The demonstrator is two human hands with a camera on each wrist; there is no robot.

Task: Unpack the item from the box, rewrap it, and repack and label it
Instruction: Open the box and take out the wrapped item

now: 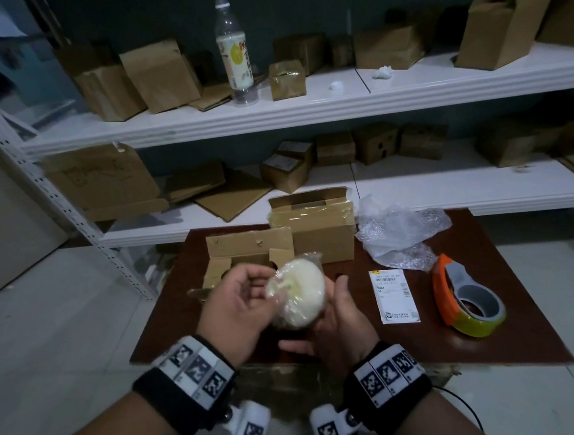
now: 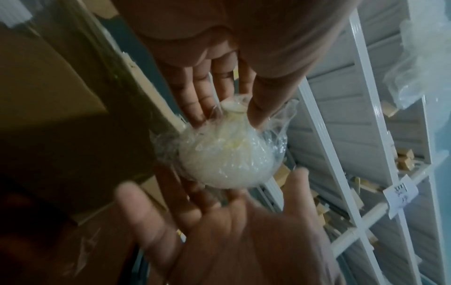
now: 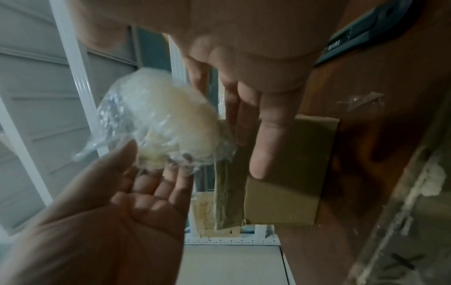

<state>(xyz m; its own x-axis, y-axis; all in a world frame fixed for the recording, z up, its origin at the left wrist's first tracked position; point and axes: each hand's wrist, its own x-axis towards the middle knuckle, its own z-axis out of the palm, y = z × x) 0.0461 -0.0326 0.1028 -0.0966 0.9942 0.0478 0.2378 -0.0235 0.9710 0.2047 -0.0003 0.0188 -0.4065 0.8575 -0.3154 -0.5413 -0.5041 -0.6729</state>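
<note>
A round cream-white item (image 1: 298, 295) wrapped in clear film is held above the brown table (image 1: 514, 330). My left hand (image 1: 250, 295) pinches the film-covered nub on it between thumb and fingers, seen close in the left wrist view (image 2: 229, 113). My right hand (image 1: 337, 302) cradles the item from below and the right with straight fingers (image 3: 244, 135). Behind the hands stand an open taped cardboard box (image 1: 314, 229) and a second box with torn flaps (image 1: 250, 251). A white shipping label (image 1: 394, 294) and loose bubble wrap (image 1: 400, 239) lie to the right.
An orange tape dispenser (image 1: 467, 299) sits on the table's right side. White shelves (image 1: 305, 113) behind carry several cardboard boxes and a plastic bottle (image 1: 233, 50). Tiled floor surrounds the low table.
</note>
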